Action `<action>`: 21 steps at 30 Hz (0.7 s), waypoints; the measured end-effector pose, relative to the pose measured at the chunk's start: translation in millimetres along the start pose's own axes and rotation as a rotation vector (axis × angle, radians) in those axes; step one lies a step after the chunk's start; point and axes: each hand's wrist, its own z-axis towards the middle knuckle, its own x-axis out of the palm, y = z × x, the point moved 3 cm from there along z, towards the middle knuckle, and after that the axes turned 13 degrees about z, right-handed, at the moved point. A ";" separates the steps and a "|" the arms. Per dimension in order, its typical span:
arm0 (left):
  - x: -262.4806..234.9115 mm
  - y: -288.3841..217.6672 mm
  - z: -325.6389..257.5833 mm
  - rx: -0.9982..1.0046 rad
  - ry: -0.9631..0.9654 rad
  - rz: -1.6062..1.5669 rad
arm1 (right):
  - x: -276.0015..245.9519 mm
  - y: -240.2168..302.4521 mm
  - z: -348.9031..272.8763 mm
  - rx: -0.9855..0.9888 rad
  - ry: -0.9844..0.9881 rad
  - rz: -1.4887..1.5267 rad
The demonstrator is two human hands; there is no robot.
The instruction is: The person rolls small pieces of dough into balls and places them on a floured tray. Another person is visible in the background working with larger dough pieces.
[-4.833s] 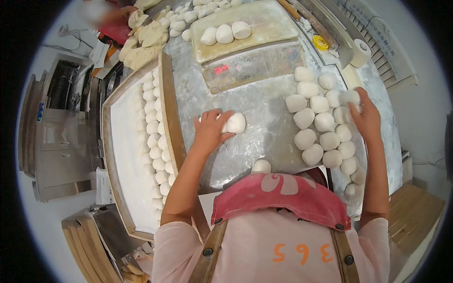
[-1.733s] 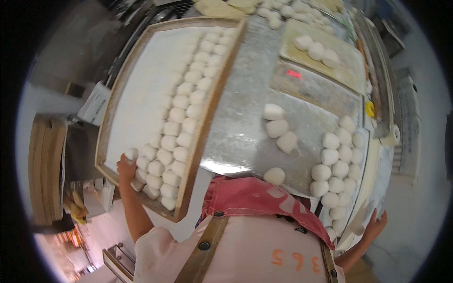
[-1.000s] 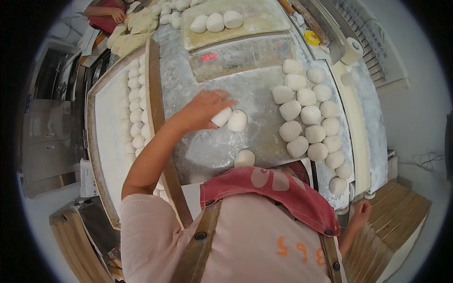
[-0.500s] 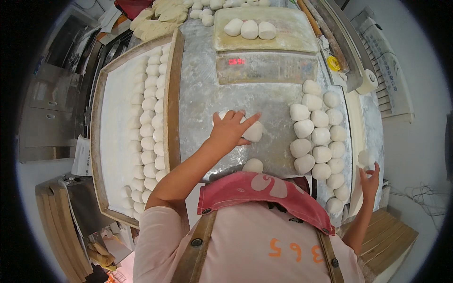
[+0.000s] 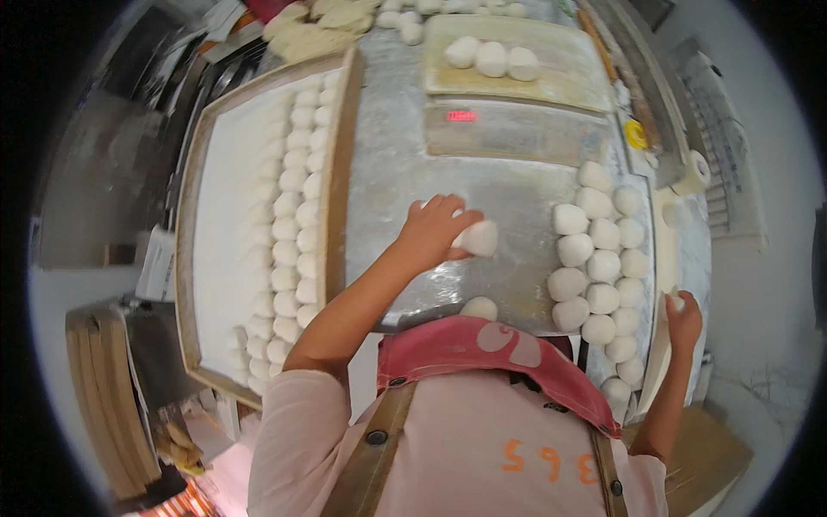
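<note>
My left hand (image 5: 438, 227) curves over rounded white dough on the metal worktop. One dough ball (image 5: 480, 239) shows past the fingertips, and the palm hides whatever else lies beneath. At the right edge my right hand (image 5: 686, 322) is closed, with a bit of white dough (image 5: 678, 301) showing at its fingertips, beside a pale narrow belt (image 5: 664, 271). Farther up that belt sits another white lump (image 5: 677, 214). A lone dough ball (image 5: 479, 308) rests against the front of my apron (image 5: 448, 345).
A wooden tray (image 5: 338, 189) with rows of dough balls stands on the left. Several dough balls (image 5: 603, 266) cluster at the right of the worktop. Three more (image 5: 492, 59) sit on a scale (image 5: 517, 133) at the back. Flat dough (image 5: 314, 39) lies far left.
The whole view has shifted, moving the scene rightward. My right hand has closed around the dough at the belt, and another lump now shows farther up. My left hand stays over its dough.
</note>
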 end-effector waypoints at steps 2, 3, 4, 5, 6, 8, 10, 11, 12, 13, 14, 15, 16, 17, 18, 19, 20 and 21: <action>-2.2 22.6 -2.4 -0.070 -0.093 -0.175 | 13.7 -8.6 19.9 -0.010 0.010 0.011; -4.6 35.2 -3.8 -0.131 -0.145 -0.294 | 14.8 0.6 33.1 0.027 0.046 0.066; -9.4 42.9 -8.7 -0.185 -0.203 -0.416 | 6.9 14.3 46.0 0.070 0.080 0.115; -11.1 49.9 -19.4 -0.333 -0.206 -0.659 | 14.8 15.1 58.1 0.023 0.079 0.136; -17.8 54.1 -25.0 -0.464 -0.214 -0.903 | 21.0 17.2 68.3 -0.019 0.075 0.158; -18.3 59.1 -45.6 -0.680 -0.280 -1.480 | 36.0 11.2 92.3 -0.140 0.079 0.159; -32.0 67.5 -80.9 -0.589 -0.429 -1.673 | 44.1 23.1 102.3 -0.139 0.136 0.114; -42.0 77.2 -101.9 -0.535 -0.499 -1.766 | 46.7 34.5 106.4 -0.141 0.167 0.120; -50.7 91.2 -127.6 -0.602 -0.525 -1.750 | 46.8 43.3 109.9 -0.143 0.195 0.121; -60.2 106.6 -154.6 -0.667 -0.548 -1.732 | 46.7 52.8 113.6 -0.143 0.222 0.123; -72.5 121.0 -178.6 -0.730 -0.623 -1.616 | 38.7 73.1 115.3 -0.125 0.224 0.137; -85.3 135.4 -204.8 -0.789 -0.699 -1.496 | 25.8 105.6 113.7 -0.111 0.225 0.152; -90.8 158.1 -239.3 -0.890 -0.740 -1.352 | 18.4 133.8 110.2 -0.098 0.225 0.165; -95.7 179.3 -267.4 -0.983 -0.769 -1.204 | 16.6 155.0 106.6 -0.226 0.158 0.260; -107.7 183.8 -282.8 -1.080 -0.805 -1.038 | 16.1 172.6 101.5 -0.351 0.091 0.353; -119.3 185.4 -297.2 -1.170 -0.834 -0.866 | 16.0 193.6 92.9 -0.475 0.023 0.445; -124.7 189.6 -308.0 -1.181 -0.775 -0.638 | 20.1 222.5 77.4 -0.481 0.056 0.522; -126.0 197.0 -321.9 -1.181 -0.710 -0.414 | 23.6 256.4 54.8 -0.486 0.091 0.596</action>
